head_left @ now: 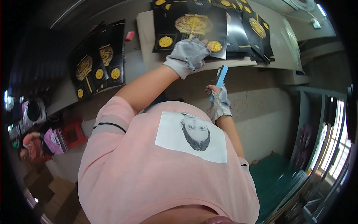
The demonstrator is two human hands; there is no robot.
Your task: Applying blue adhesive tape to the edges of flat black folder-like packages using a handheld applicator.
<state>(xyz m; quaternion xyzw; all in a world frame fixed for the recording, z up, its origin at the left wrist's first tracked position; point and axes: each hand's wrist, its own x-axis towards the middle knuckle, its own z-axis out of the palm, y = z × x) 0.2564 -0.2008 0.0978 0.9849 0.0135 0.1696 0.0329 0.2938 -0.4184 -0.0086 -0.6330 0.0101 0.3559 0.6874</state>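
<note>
My left hand [189,56], in a grey fingertip-less glove, lies on the near part of a black printed sheet [166,28] with a gold tree and round gold emblems. Its thumb is stretched out to the right over the sheet. Just past the table's near edge, my right hand [220,100], gloved the same way, has its fingers wrapped round a light-blue stapler [222,76]. The stapler points up and away from me, apart from the sheet. More black sheets [257,28] with the same gold pattern overlap to the right.
A second stack of black and gold sheets [89,69] lies on a surface at the left. A small red box [129,35] sits between the stacks. Far left, a person [33,145] is near a red stool [72,134] and brown cartons [59,192]. A green surface [274,183] stands at right.
</note>
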